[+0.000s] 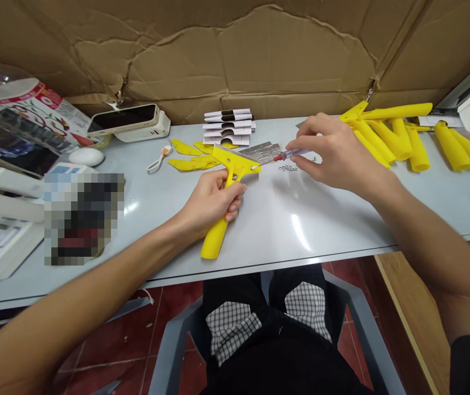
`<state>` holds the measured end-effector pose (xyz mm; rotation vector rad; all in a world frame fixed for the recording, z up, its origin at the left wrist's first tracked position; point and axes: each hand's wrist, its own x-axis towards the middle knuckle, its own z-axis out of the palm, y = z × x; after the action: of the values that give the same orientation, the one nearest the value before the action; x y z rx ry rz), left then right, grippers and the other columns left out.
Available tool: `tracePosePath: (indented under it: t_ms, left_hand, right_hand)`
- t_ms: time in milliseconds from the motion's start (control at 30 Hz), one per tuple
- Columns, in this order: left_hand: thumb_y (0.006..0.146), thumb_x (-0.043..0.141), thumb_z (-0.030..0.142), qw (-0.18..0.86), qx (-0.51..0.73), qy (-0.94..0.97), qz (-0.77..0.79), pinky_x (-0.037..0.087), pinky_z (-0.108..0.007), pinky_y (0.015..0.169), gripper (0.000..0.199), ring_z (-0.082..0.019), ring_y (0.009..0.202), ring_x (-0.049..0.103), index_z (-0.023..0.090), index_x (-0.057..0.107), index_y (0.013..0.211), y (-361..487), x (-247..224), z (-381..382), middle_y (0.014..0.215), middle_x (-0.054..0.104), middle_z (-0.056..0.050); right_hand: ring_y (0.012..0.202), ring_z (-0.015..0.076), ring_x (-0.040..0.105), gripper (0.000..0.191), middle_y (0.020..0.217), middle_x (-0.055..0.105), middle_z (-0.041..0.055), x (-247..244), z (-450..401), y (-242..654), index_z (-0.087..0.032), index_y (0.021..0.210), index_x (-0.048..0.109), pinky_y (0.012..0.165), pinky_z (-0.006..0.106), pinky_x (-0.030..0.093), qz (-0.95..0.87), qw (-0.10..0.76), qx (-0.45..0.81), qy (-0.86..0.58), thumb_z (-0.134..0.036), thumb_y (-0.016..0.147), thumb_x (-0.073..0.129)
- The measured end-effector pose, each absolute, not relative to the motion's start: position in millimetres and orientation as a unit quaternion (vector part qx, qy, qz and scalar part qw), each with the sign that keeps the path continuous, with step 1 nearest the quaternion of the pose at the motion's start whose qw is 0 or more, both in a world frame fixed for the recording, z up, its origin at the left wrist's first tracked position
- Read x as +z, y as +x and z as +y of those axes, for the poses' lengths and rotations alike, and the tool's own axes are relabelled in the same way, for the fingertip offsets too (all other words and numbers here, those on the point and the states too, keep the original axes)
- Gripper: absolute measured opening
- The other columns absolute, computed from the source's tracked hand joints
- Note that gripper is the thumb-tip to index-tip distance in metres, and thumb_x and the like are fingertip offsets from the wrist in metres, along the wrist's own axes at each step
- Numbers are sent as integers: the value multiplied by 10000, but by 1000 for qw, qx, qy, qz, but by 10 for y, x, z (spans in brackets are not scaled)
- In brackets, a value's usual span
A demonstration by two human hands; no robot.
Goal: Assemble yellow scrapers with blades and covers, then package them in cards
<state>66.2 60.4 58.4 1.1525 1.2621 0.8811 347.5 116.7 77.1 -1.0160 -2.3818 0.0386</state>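
Observation:
My left hand (214, 200) is wrapped round the neck of a yellow scraper (216, 237), whose wide head points away from me and carries a thin metal edge. In my right hand (333, 151) is a screwdriver (290, 156) with a clear and red handle, pinched between the fingers. Its tip meets the right side of the scraper head, near a small screw. Behind the head lie flat metal blades (265, 151). Small metal nuts or screws (288, 168) are scattered below the right fingers. Flat yellow pieces (189, 163) lie left of the head.
Several yellow handles (397, 137) are heaped at the right back. Folded white packets (227, 127) stand by the cardboard (259, 60). At left are a phone (123, 119) on a white box, a cable (159, 159), a white mouse (86, 157) and wrapped bottles (41, 104).

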Motion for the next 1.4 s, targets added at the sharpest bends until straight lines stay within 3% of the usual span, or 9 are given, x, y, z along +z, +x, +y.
tracePosePath:
  t_ms: [200, 467, 700, 1033, 1400]
  left_hand:
    - [865, 745, 102, 573, 367, 499, 537, 361, -174, 373, 284, -65, 434, 419, 232, 496, 821, 651, 562, 616, 575, 475, 79]
    - [880, 727, 97, 576, 364, 499, 536, 334, -183, 376, 278, -62, 410, 411, 235, 495, 815, 650, 550, 614, 571, 462, 83]
    - [861, 744, 96, 579, 367, 495, 534, 335, -180, 376, 290, -60, 416, 402, 236, 494, 813, 653, 563, 620, 574, 452, 87]
    - [874, 732, 97, 574, 370, 496, 536, 351, -176, 370, 286, -61, 431, 406, 236, 492, 802, 664, 565, 614, 572, 460, 83]
    - [870, 724, 100, 573, 368, 500, 534, 342, -170, 368, 284, -62, 429, 395, 236, 492, 779, 659, 551, 620, 536, 450, 86]
  right_hand:
    - [1090, 311, 707, 222, 1153, 736, 102, 756, 1063, 3385, -299, 1210, 842, 933, 503, 610, -890, 336, -6, -308, -321, 1123, 640]
    - [1006, 236, 714, 176, 1144, 718, 78, 676, 1050, 3325, -244, 1169, 808, 855, 420, 605, -894, 395, -29, -208, -178, 1116, 653]
    - [992, 228, 711, 168, 1136, 720, 70, 661, 1063, 3349, -232, 1188, 804, 868, 420, 600, -902, 387, -22, -189, -197, 1123, 653]
    - [948, 231, 708, 151, 1075, 718, 74, 654, 1049, 3285, -222, 1163, 762, 853, 415, 605, -888, 373, 16, -270, -272, 1130, 624]
    - [940, 243, 724, 152, 1109, 764, 69, 765, 1022, 3360, -233, 1187, 688, 851, 425, 620, -896, 327, 44, -296, -282, 1044, 669]
